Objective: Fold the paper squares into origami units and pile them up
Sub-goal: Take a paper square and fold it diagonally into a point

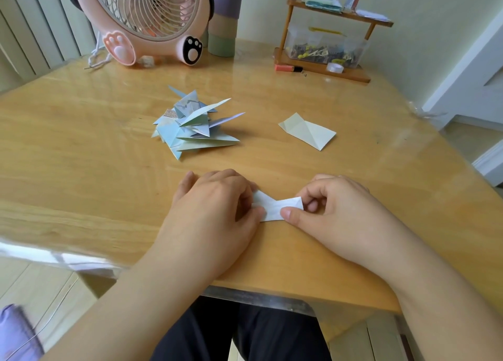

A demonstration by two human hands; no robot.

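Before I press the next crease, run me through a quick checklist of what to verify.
1. Paper strip held at both ends: ok, left hand on one end, right hand pinching the other.
2. Strip resting on the table: ok.
3. Edges aligned under the fingers: cannot tell, hidden.
4. Pile of finished units apart from the hands: ok.
5. Half-folded sheet lies separate, right of the pile: ok.
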